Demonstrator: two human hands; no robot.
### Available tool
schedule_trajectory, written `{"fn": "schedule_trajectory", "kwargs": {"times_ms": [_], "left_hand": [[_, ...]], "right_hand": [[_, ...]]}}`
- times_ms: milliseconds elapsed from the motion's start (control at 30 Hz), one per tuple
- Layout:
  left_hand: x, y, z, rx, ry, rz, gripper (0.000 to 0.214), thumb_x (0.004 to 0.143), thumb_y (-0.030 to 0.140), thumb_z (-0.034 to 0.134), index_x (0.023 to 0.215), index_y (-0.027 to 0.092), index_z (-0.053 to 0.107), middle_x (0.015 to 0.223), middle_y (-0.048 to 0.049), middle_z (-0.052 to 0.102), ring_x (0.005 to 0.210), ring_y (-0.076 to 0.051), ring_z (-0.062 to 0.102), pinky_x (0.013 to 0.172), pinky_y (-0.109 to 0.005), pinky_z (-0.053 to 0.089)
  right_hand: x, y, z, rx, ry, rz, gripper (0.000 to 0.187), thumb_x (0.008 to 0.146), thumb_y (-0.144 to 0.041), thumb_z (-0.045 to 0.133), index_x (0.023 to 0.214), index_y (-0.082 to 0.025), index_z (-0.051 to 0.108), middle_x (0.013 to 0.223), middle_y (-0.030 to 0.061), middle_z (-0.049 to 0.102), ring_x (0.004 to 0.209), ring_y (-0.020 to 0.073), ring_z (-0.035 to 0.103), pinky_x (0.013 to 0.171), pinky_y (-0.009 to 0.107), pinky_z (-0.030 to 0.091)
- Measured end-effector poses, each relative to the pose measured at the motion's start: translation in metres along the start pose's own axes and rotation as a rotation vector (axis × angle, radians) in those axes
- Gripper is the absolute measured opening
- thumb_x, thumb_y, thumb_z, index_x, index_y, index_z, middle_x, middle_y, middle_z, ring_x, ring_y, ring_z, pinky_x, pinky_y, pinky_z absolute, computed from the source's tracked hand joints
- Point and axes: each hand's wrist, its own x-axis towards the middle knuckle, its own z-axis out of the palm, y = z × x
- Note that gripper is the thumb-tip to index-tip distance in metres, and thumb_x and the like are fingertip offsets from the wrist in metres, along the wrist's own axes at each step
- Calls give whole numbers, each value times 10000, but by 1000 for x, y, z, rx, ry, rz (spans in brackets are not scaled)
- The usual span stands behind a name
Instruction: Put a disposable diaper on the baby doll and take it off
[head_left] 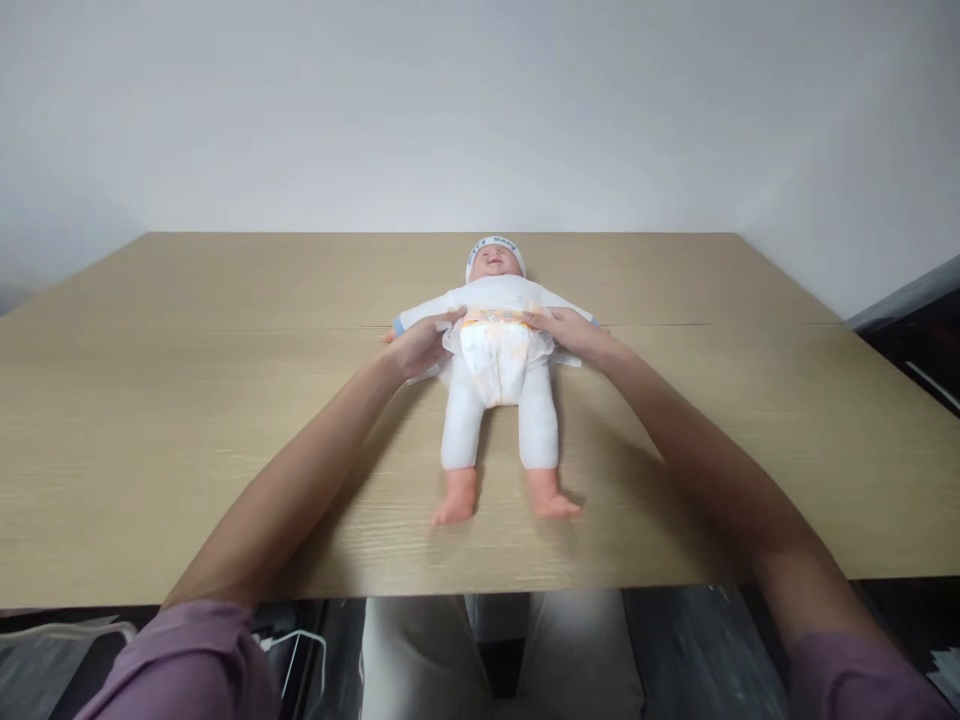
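A baby doll [500, 290] in white clothes and a white printed cap [495, 243] lies on its back, feet towards me. Over its front sits a white diaper [496, 362] with an orange-patterned waistband. My left hand [426, 342] grips the diaper's left edge at the waist, thumb on top and fingers partly hidden beneath. On the other side my right hand [568, 330] holds the right edge of the waistband in the same manner. The diaper's side flaps stick out below both hands. Both of the doll's legs stretch apart on the table.
The light wooden table [225, 420] reaches back to a pale wall [450, 110], with a thin seam across it. A dark object [919, 330] stands beyond the right edge. Below the front edge are my legs [427, 655] and a white cable [300, 635].
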Motion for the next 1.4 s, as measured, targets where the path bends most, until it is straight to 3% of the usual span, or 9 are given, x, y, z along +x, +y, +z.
{"fn": "schedule_trajectory", "kwargs": {"times_ms": [133,267,367,467,633,733,1100,1267,1400], "left_hand": [[-22,2,-9,41,-85,-53,268,836,369,892,980,177,772,1026,-93,793,1009,-260,725,853,-333,591],[-35,15,-16,109,118,-20,393,831,493,868,1071,203,755,1133,-99,807,1048,-275,725,899,-371,578],[-51,24,-5,261,300,180,450,915,631,760,1089,221,704,1311,-117,786,1172,-307,710,988,-423,564],[-69,30,25,579,370,520,380,1013,581,680,1161,231,677,1391,-108,746,1236,-291,678,1056,-435,538],[-75,25,85,1126,-6,899,267,1098,441,593,1233,243,710,1349,-85,758,1285,-300,625,1175,-495,464],[-61,14,104,1349,-115,852,289,1098,467,615,1230,246,748,1374,-88,766,1319,-344,604,1168,-549,452],[-45,-4,101,1452,46,735,399,994,571,772,1260,273,779,1666,-78,615,1586,-445,447,1280,-623,389],[-46,-7,104,1432,40,723,474,876,584,874,1228,286,765,1637,-99,626,1583,-511,421,1264,-692,359],[-47,-10,106,1452,46,716,488,875,581,868,1240,279,751,1656,-115,605,1591,-510,408,1282,-714,320]], "right_hand": [[-29,1,-5,18,-94,-42,547,849,-640,925,1125,-187,789,1260,99,835,1129,263,756,976,346,616],[-48,23,-11,-25,189,-92,542,819,-622,924,1133,-234,712,1177,88,841,1040,257,786,939,406,656],[-66,47,-12,-181,391,-190,454,922,-651,793,1076,-241,674,1047,93,825,970,264,788,949,458,649],[-81,70,-14,-472,475,-309,395,984,-624,691,1069,-239,678,1028,109,799,948,287,762,988,512,613],[-83,90,-21,-798,530,-396,327,992,-563,661,1027,-238,640,956,119,748,999,333,715,1065,534,541],[-78,94,-27,-830,530,-369,310,1007,-559,642,968,-254,600,873,85,707,909,306,693,985,476,547],[-86,86,-33,-843,484,-142,374,940,-616,724,910,-254,633,816,54,699,772,260,635,738,366,449],[-93,75,-38,-642,374,-134,508,960,-701,640,715,-257,602,658,20,615,655,222,564,663,354,402],[-88,54,-39,-367,311,-199,565,930,-785,663,769,-244,646,748,19,649,739,221,593,698,343,467]]}}
